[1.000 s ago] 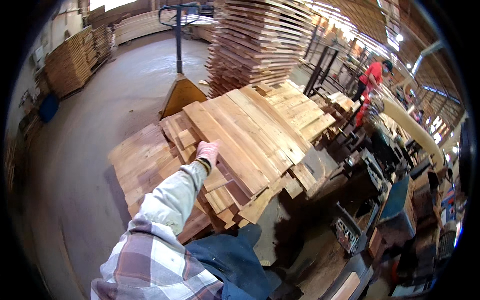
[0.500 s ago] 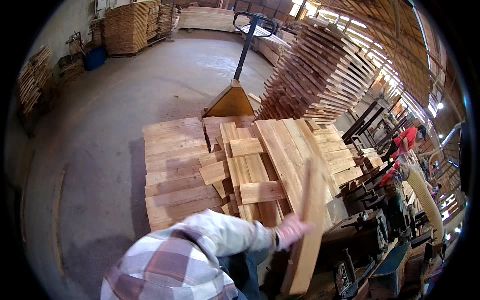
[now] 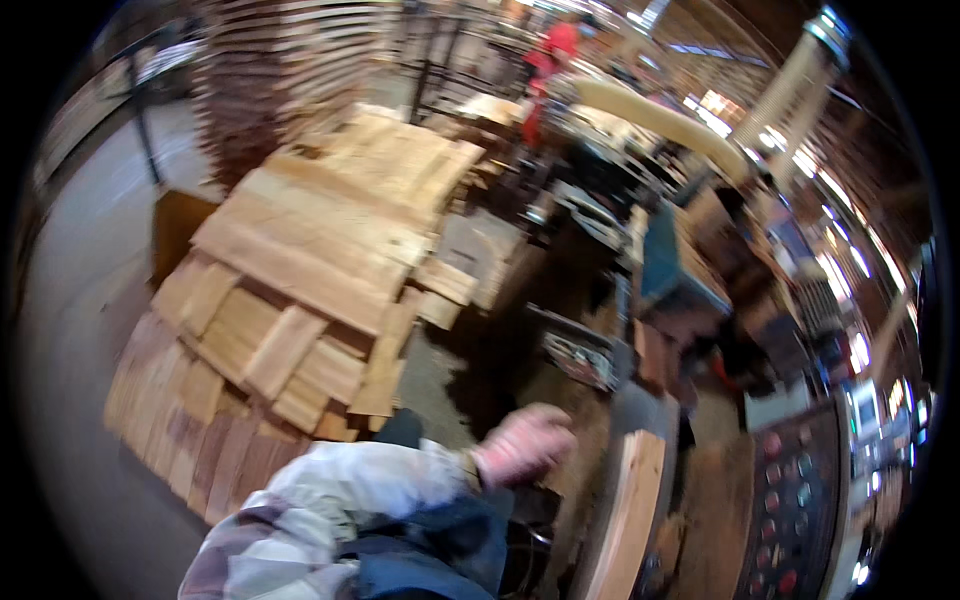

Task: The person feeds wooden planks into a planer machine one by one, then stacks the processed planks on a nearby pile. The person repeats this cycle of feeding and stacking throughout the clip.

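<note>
My left hand (image 3: 525,445), in a pinkish work glove, reaches out from a plaid sleeve, over the gap between the wood stack and the machine. Motion smears its fingers; they look bent, and no object shows in them. Just right of it, a pale squared wooden board (image 3: 632,510) lies lengthwise along a grey metal rail (image 3: 655,410) of the machine, its near end cut off by the lower edge. A gap separates the hand from this board. My right hand is out of sight.
Flat boards (image 3: 300,230) lie stacked at left, with shorter pieces (image 3: 285,350) across them. A taller wood pile (image 3: 290,80) stands behind. A control panel (image 3: 795,500) with buttons is at lower right. A pale hose (image 3: 665,120) crosses above the machinery. Farther off is a person in red (image 3: 555,50).
The view has swung right, toward the machine. My left hand held a long board before; now it is off it, and a board lies on the rail. Whether it is the same one, I cannot tell.
</note>
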Tool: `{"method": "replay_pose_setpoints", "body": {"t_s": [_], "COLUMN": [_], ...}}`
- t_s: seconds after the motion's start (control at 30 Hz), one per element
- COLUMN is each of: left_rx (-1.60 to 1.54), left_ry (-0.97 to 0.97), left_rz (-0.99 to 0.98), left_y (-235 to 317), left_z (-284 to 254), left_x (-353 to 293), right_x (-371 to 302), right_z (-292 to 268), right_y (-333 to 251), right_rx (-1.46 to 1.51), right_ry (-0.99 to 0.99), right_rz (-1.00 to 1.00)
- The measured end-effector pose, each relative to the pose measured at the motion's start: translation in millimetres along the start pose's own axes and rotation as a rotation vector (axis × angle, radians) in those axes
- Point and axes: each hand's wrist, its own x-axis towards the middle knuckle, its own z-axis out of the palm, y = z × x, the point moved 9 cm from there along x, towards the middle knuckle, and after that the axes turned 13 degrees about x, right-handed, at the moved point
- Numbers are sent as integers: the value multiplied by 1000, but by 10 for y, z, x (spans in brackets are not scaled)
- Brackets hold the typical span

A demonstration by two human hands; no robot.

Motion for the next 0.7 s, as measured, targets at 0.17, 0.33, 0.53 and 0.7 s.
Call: {"method": "replay_pose_setpoints", "body": {"t_s": [0.17, 0.33, 0.53, 0.7], "left_rx": [-149, -379, -102, -151], "left_ry": [630, 1273, 1486, 1754], "left_rz": [282, 407, 116, -13], "left_y": [388, 397, 167, -296], "left_z": [-1869, -3679, -4867, -5627], "left_x": [-470, -1783, -2008, -2429], "right_x": [266, 1478, 3258, 3398], "right_z": [38, 439, 652, 511], "right_y": [-27, 372, 76, -895], "right_rx": [-8, 502, 156, 386], "right_ry": [258, 825, 878, 402], "right_rz": [54, 3, -212, -227]}}
